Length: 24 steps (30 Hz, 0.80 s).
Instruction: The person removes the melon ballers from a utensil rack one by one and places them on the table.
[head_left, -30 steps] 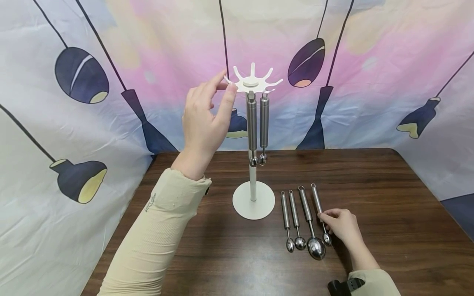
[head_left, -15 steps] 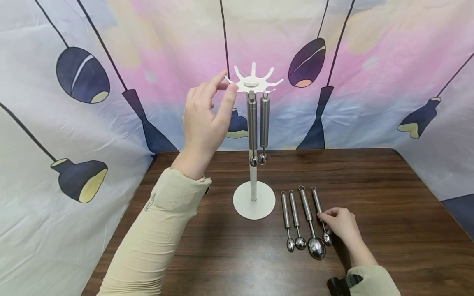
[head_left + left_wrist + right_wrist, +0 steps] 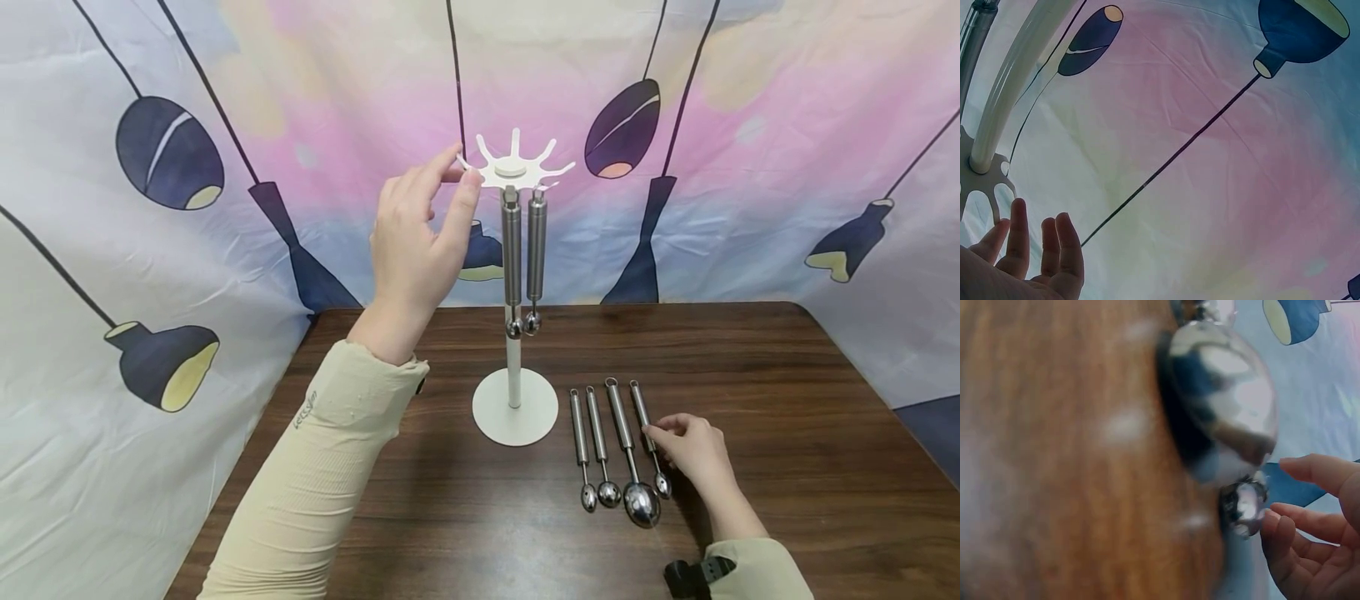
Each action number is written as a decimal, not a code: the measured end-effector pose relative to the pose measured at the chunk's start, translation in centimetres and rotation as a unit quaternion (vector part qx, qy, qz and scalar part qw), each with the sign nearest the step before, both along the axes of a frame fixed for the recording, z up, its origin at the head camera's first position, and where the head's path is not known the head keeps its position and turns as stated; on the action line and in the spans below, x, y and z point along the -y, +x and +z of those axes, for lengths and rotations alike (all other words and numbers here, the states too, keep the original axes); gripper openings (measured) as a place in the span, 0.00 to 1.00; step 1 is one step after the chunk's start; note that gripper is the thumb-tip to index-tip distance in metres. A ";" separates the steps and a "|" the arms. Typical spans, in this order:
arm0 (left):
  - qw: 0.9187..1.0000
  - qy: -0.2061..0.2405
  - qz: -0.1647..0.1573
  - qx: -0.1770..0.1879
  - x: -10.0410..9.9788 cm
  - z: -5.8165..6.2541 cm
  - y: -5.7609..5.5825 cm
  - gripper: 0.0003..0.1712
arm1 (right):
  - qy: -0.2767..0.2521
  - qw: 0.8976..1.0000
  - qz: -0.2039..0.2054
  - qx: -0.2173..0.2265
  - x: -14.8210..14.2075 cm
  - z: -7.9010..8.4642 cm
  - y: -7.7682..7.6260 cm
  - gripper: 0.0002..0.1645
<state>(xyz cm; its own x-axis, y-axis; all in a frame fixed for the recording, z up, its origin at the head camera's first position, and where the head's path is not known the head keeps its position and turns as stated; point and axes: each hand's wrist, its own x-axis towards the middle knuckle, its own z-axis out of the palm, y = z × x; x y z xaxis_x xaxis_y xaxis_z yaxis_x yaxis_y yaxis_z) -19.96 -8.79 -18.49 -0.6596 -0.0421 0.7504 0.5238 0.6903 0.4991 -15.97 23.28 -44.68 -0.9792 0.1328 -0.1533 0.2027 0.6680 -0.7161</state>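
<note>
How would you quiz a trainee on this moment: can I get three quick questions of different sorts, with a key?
1. Count: how many silver metal scoops with cylindrical handles lie on the dark brown wood-grain table?
2. True or false: the left hand is gripping a hanging silver utensil.
3. Multiple choice: of the scoops lying down, which one is the right hand at? A: the leftmost. B: the largest. C: the rightmost.

Key: 1. Four. 2. False; it is at the spoked top of the round-based white stand. 3. C, the rightmost scoop.
</note>
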 end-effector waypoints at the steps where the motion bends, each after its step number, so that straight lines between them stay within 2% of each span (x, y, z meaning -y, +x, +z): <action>1: 1.000 0.000 0.001 0.001 0.0 0.0 0.0 0.26 | 0.001 1.000 -0.004 -0.009 0.1 0.2 0.0 0.28; 8: 1.000 -0.002 0.003 0.008 0.0 0.0 0.0 0.27 | 0.010 0.995 -0.032 -0.098 1.3 2.0 0.2 0.24; 12: 1.000 0.002 0.003 0.009 0.0 -0.1 0.0 0.27 | -0.008 0.989 -0.047 -0.137 2.3 3.3 0.5 0.23; 18: 1.000 0.011 -0.002 0.000 0.0 0.0 -0.1 0.26 | -0.089 0.980 -0.058 -0.166 4.0 5.5 1.1 0.21; 24: 1.000 0.012 -0.003 -0.005 0.0 0.0 -0.1 0.26 | -0.170 0.965 -0.041 -0.193 5.5 7.5 1.6 0.17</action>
